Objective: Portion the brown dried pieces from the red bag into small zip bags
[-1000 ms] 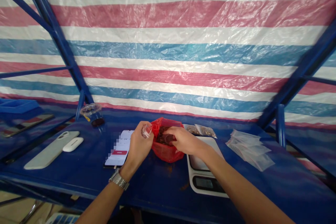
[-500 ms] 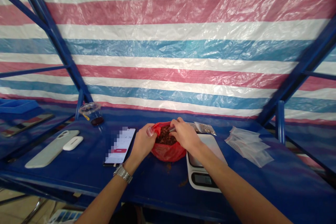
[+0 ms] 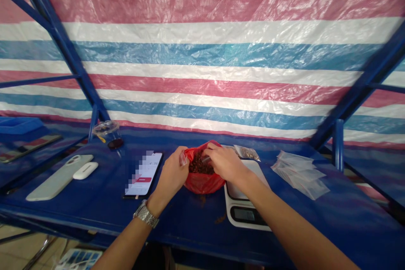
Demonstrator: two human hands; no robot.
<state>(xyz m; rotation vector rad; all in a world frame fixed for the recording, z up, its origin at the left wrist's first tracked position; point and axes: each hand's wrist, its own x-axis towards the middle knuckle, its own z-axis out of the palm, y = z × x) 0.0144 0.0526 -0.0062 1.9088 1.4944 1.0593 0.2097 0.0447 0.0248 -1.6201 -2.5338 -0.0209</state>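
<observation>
A red plastic bag (image 3: pixel 204 184) stands with its mouth spread, full of small dark brown dried pieces (image 3: pixel 200 166). My left hand (image 3: pixel 174 168) pinches the bag's left rim, and a bit of clear plastic shows at its fingertips. Over the right side of the mouth, my right hand (image 3: pixel 226 162) has its fingers closed and dipped into the opening. Something small and greyish shows at those fingertips, too little to name. Just right of the bag lies a white kitchen scale (image 3: pixel 234 218), partly covered by my right forearm.
Several clear zip bags (image 3: pixel 300 175) lie fanned out at right. A filled small bag (image 3: pixel 247 152) sits behind the scale. To the left are a lit phone (image 3: pixel 145 177), a pale phone (image 3: pixel 60 179), a white earbud case (image 3: pixel 85 170) and a plastic cup (image 3: pixel 109 135).
My right hand has shifted slightly, its fingertips lower at the dried pieces. The bag's back rim stands a little higher. My left hand keeps its hold; the whole view has tilted slightly.
</observation>
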